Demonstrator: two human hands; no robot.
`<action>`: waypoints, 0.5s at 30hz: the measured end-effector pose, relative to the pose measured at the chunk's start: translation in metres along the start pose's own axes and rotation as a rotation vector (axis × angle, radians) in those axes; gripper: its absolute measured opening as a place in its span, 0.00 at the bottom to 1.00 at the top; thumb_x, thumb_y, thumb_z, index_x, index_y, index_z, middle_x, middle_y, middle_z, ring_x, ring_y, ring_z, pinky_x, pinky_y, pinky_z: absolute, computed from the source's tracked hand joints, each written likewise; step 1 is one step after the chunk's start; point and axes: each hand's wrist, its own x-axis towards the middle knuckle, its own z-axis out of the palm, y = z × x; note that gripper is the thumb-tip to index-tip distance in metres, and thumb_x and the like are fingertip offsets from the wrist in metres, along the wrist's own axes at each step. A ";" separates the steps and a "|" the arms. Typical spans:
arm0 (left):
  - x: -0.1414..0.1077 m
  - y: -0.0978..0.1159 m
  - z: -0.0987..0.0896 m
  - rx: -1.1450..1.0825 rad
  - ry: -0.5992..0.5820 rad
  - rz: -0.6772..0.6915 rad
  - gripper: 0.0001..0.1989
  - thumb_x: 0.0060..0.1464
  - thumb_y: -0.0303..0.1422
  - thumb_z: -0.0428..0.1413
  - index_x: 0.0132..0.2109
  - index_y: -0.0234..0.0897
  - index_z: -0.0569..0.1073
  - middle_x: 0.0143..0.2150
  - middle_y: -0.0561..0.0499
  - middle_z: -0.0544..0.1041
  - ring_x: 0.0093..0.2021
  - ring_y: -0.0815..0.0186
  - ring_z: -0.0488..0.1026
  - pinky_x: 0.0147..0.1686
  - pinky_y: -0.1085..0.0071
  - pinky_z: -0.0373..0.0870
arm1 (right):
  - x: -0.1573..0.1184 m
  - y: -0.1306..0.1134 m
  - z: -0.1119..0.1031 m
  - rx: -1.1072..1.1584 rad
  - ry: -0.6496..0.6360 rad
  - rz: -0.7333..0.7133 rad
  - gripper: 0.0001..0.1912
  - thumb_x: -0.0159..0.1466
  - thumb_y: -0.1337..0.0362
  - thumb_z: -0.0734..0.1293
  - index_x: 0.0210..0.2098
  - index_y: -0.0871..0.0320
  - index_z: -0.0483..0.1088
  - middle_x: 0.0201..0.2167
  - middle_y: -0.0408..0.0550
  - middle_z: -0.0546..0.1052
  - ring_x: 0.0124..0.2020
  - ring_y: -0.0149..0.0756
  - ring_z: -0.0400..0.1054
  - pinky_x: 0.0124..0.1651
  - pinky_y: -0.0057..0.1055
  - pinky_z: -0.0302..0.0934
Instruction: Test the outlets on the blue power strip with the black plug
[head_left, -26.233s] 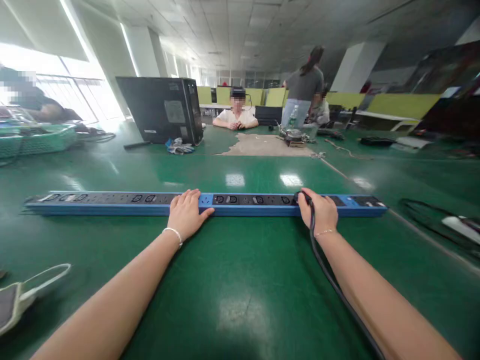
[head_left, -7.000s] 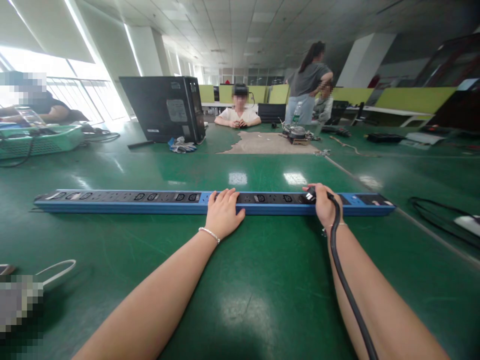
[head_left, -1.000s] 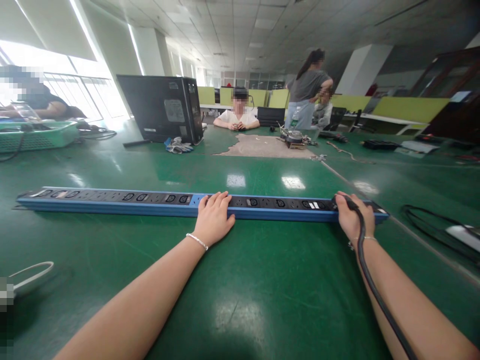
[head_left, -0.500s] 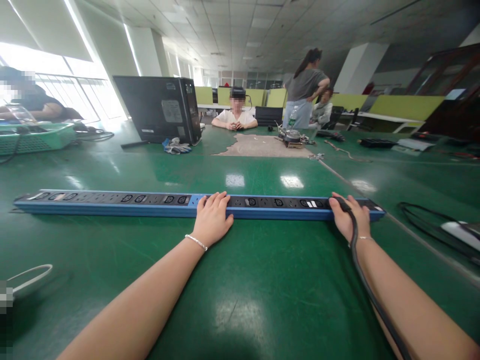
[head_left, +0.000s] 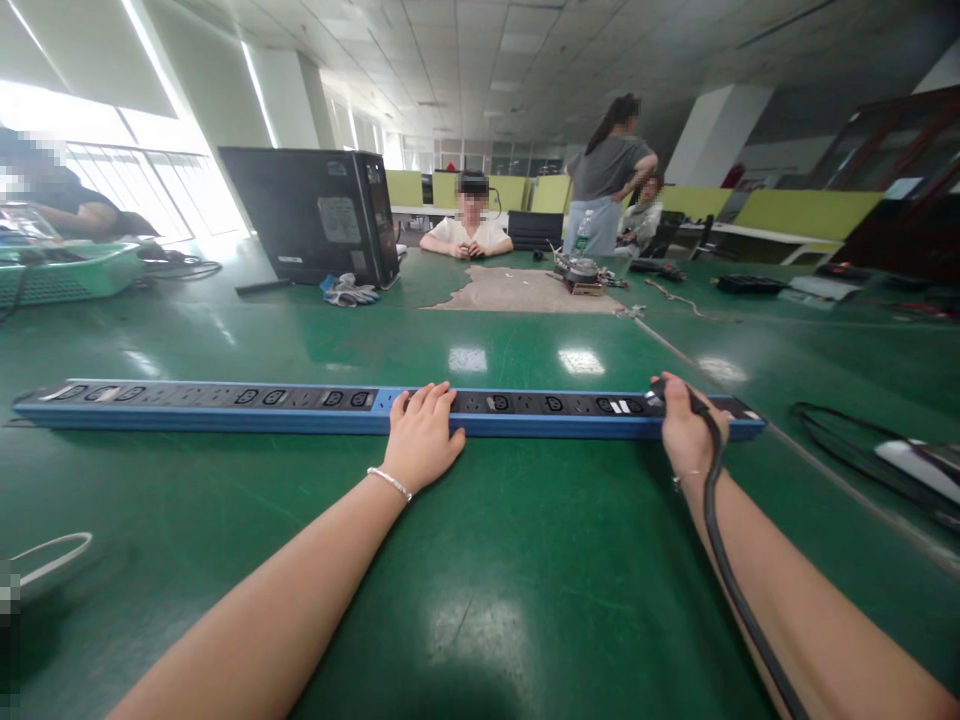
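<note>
A long blue power strip (head_left: 337,422) with black sockets lies across the green table. My left hand (head_left: 424,430) grips it near the middle, fingers over the top to the far edge and thumb at the near side. Close to the strip's right end, my right hand (head_left: 686,420) is closed round a black plug (head_left: 660,388). Shiny metal shows at the plug's left end, just above the sockets; I cannot tell whether it touches them. The plug's black cable (head_left: 716,530) runs down over my right forearm.
A black computer case (head_left: 315,215) and gloves (head_left: 349,290) stand at the back left, near a green basket (head_left: 82,275). Coiled black cable (head_left: 840,440) lies at right. A person (head_left: 469,235) sits across the table; others are further off.
My right hand has turned and shifted slightly left with the plug, whose shiny metal end now shows. My left hand keeps its place on the power strip.
</note>
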 end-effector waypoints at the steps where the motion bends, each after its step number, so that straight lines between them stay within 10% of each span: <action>1: 0.000 0.000 0.000 -0.001 0.002 -0.002 0.24 0.54 0.37 0.50 0.58 0.36 0.65 0.62 0.45 0.67 0.62 0.55 0.60 0.62 0.52 0.49 | -0.004 -0.009 0.003 0.015 -0.062 -0.011 0.29 0.63 0.45 0.53 0.44 0.59 0.74 0.42 0.53 0.78 0.47 0.42 0.69 0.51 0.39 0.59; 15: 0.001 0.004 0.000 -0.045 -0.002 -0.034 0.24 0.53 0.37 0.51 0.58 0.39 0.65 0.62 0.46 0.66 0.63 0.55 0.59 0.62 0.53 0.48 | -0.034 -0.055 0.039 -0.159 -0.258 -0.126 0.26 0.64 0.47 0.53 0.43 0.55 0.75 0.46 0.53 0.77 0.56 0.46 0.64 0.62 0.51 0.44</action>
